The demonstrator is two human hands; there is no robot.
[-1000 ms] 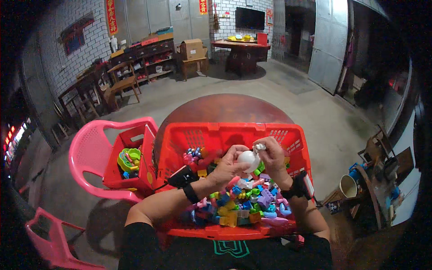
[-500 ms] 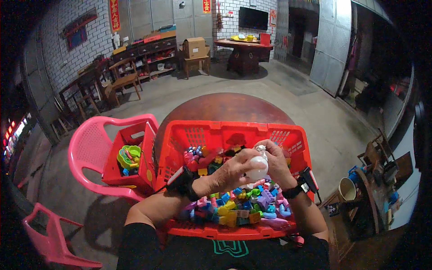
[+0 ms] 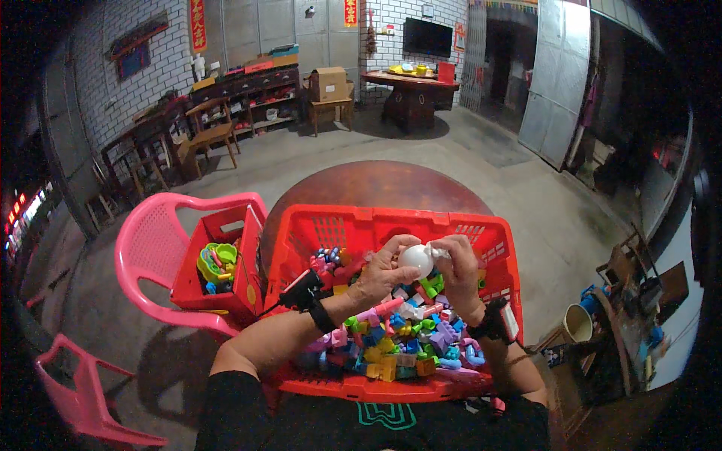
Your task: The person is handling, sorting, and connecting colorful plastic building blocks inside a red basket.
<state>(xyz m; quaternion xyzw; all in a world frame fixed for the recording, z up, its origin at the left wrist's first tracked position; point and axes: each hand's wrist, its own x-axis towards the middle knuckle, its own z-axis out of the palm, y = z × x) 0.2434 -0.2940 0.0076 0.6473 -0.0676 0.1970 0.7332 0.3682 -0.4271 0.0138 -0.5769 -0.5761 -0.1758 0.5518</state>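
A round brown table (image 3: 376, 188) carries a large red basket (image 3: 331, 229) heaped with small coloured plastic toy pieces (image 3: 398, 349). Beside the basket's left edge, a smaller red bin (image 3: 214, 289) sits on a pink chair (image 3: 150, 248). Above the basket's far-middle part, the left hand (image 3: 383, 274) and the right hand (image 3: 455, 267) together hold a white rounded toy (image 3: 416, 259), fingers curled closed around it from both sides. It looks light, hard and smooth, likely slippery; gripping its rounded body from opposite sides seems surest.
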